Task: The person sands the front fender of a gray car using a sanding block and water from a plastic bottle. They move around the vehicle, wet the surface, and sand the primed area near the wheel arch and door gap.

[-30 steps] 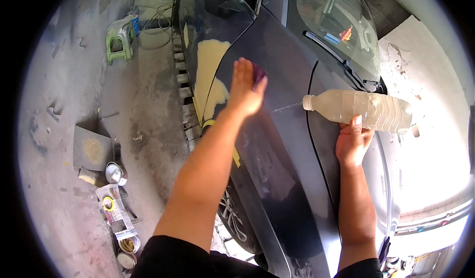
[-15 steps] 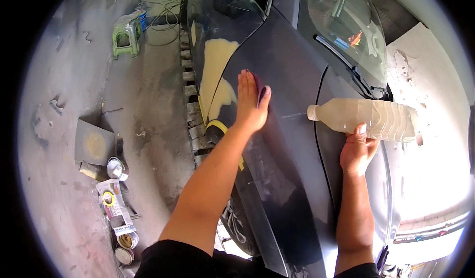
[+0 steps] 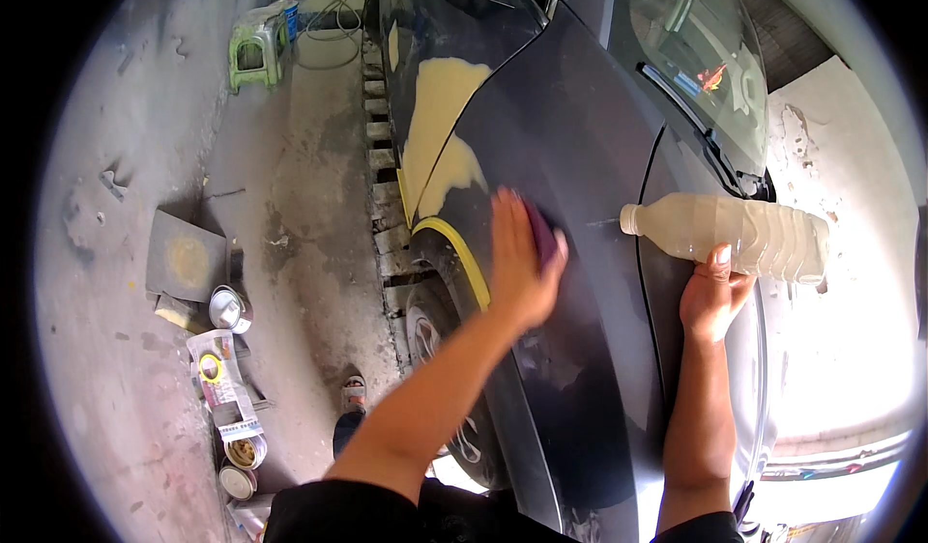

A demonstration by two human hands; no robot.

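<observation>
My left hand (image 3: pixel 522 263) lies against the dark grey front fender (image 3: pixel 580 147) of a car, slightly blurred. Between its thumb and fingers it grips a purple piece of sandpaper (image 3: pixel 544 236), most of it hidden by the hand. In my right hand (image 3: pixel 713 297) is a clear plastic bottle (image 3: pixel 720 232) with cloudy liquid, tipped on its side. Its neck points left over the fender, and a thin wet streak shows on the paint by the mouth. Beige filler (image 3: pixel 440 108) covers part of the fender and door, and yellow tape (image 3: pixel 459 251) edges the wheel arch.
The windshield (image 3: pixel 696 50) and wiper are at the upper right. On the floor at left stand a green stool (image 3: pixel 256 52), a grey board (image 3: pixel 184 268), an open can (image 3: pixel 230 308) and several other tins. Near the wheel (image 3: pixel 425 330) a sandalled foot (image 3: pixel 354 393) shows.
My left hand has slid down the fender toward me with the sandpaper. The bottle keeps nearly the same pose. The view has shifted a little, and the foot has come into sight.
</observation>
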